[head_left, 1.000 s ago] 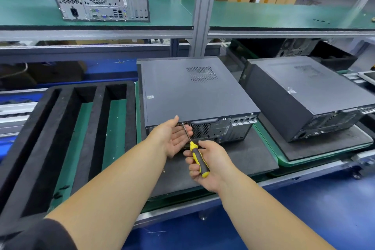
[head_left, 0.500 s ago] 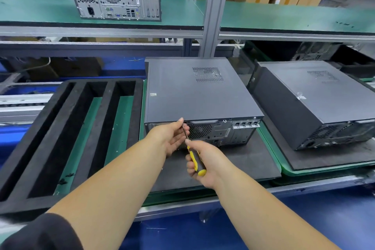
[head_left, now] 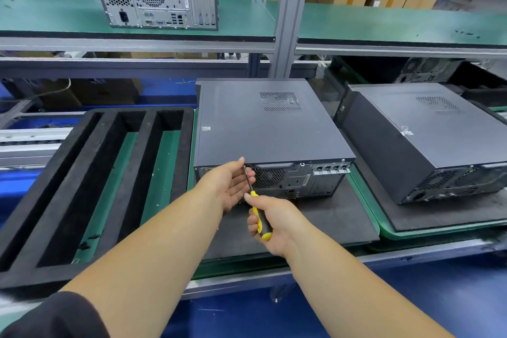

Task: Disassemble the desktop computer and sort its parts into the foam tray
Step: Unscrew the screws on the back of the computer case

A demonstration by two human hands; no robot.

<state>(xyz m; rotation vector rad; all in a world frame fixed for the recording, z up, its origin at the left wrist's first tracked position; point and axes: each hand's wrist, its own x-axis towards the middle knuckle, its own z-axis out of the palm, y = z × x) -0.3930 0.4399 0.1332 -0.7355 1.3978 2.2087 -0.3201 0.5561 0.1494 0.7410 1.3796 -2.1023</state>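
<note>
The right hand (head_left: 270, 223) grips a screwdriver (head_left: 256, 208) at the desktop computer (head_left: 270, 129) rear, left hand (head_left: 229, 185) cupped loosely beside its shaft.

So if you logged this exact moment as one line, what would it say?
step: unscrewing rear panel | right hand: grips screwdriver | left hand: open beside shaft | computer: cover on | foam tray: no parts visible
</note>
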